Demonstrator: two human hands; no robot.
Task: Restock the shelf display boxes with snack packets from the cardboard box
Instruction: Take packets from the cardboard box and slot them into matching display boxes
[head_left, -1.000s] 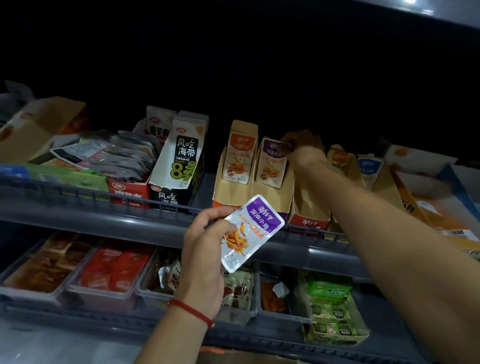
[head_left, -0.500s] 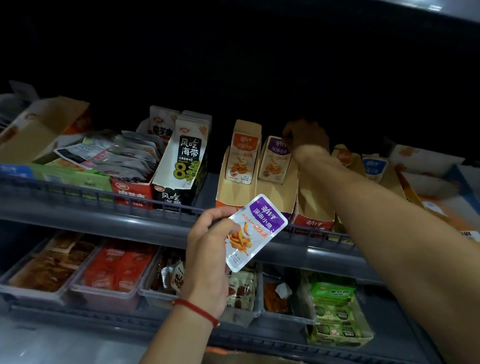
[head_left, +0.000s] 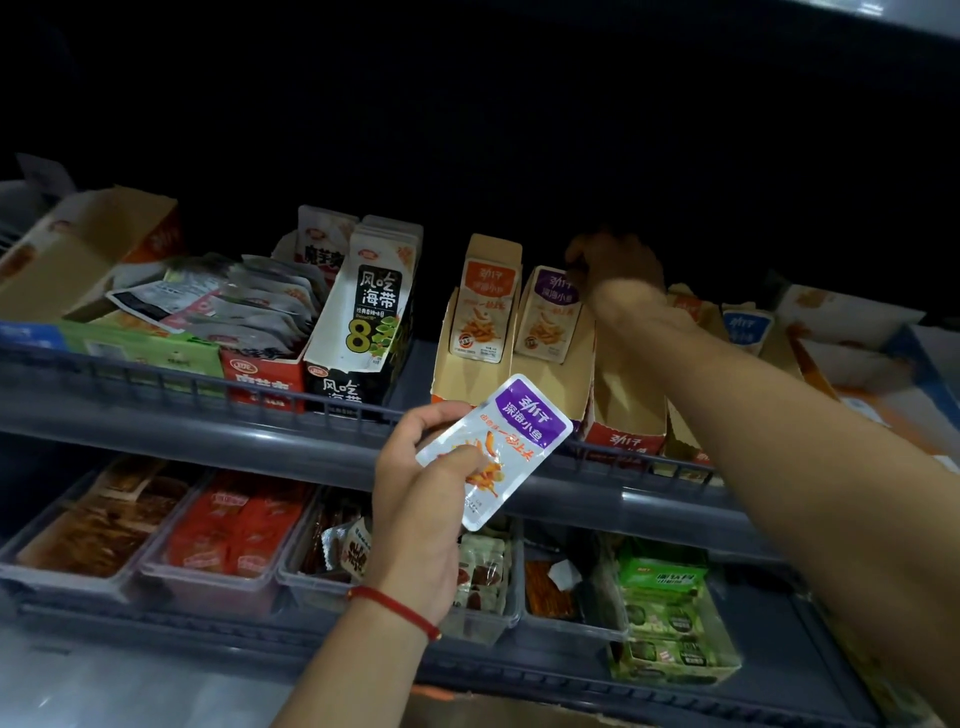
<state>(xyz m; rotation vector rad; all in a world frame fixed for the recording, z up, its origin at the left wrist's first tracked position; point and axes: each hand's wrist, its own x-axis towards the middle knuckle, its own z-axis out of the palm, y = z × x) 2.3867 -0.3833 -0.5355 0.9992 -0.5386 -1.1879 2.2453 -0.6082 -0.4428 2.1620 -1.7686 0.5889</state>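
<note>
Left hand (head_left: 415, 499) grips a snack packet (head_left: 497, 447) btwn thumb and curled fingers, held in front of the upper shelf rail (head_left: 208, 421). Packet is flat, silvery-white w/ rounded corners, a purple band w/ white characters across the top, red lettering under it, and a pic of orange fried strips; it's tilted, top end to the upper right. Red string bracelet (head_left: 395, 608) on that wrist.

Right hand (head_left: 615, 265) reaches up to the back of the upper shelf, in shadow, at the top of the purple display box (head_left: 550, 317); fingers look bent over it, but too dark to say if it's gripping anything. That box stands just beside an orange display box (head_left: 483, 306), both upright cardboard w/ matching fried-strip art, front trays showing bare brown card. Further right, a blue-topped box (head_left: 745, 325).

Lower shelf has clear plastic bins (head_left: 208, 571) of red and brown snacks, plus a green carton (head_left: 670, 623).
</note>
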